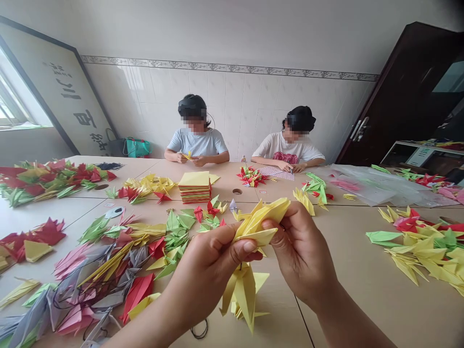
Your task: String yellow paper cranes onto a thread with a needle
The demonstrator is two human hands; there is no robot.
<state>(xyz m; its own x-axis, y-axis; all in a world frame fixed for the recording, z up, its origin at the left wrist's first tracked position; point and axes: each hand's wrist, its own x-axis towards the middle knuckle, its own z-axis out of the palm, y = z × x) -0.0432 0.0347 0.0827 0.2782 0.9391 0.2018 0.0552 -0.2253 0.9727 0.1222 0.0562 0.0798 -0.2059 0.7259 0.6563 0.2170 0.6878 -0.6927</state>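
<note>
Both my hands pinch one yellow paper crane [261, 220] in the middle of the head view. Thumb and fingers of my left hand [213, 258] close on its left side. My right hand [304, 251] grips its right side, thumb against the folded paper. Below my hands, more yellow folded cranes [243, 295] hang or stand over the table; a dark cord shows just above them. Whether that cord runs through the held crane is hidden by my fingers. A loop of black cord [199, 329] lies on the table to the left of them.
Strung grey, pink and yellow cranes [105, 275] cover the table at left. A stack of square paper [195, 187] stands beyond my hands. Yellow cranes [427, 251] are heaped at right. Across the table sit two people [197, 140], hands on the tabletop.
</note>
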